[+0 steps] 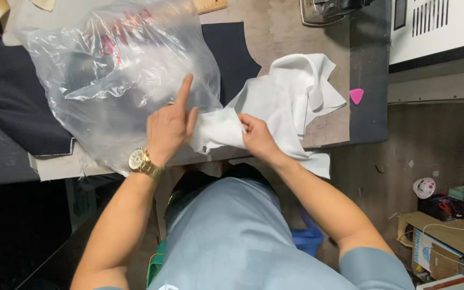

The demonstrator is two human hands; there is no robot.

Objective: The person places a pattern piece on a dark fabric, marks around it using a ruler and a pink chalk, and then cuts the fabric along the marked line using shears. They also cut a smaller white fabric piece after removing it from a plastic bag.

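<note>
Left hand (168, 129) resting on clear plastic bag (114, 70), index finger pointing up, other fingers loosely curled, grasping nothing visible. Right hand (257, 137) pinching white cloth (291, 99), fingers clenching its folded edge. Cloth lying at desk (275, 32) front edge, partly hanging over. Dark fabric (12, 102) lying under bag. Pink triangular chalk (356, 95) lying right of cloth.

**Both hands on white cloth at the surface edge**

I see my left hand (168, 129) resting on a clear plastic bag (114, 70), index finger raised, a gold watch (142, 162) on that wrist. My right hand (258, 138) pinches a crumpled white cloth (291, 91) just beside the bag. Dark fabric (12, 102) lies under the bag on the brown surface (280, 27) (a small pink piece (356, 95) sits near its right edge).
</note>
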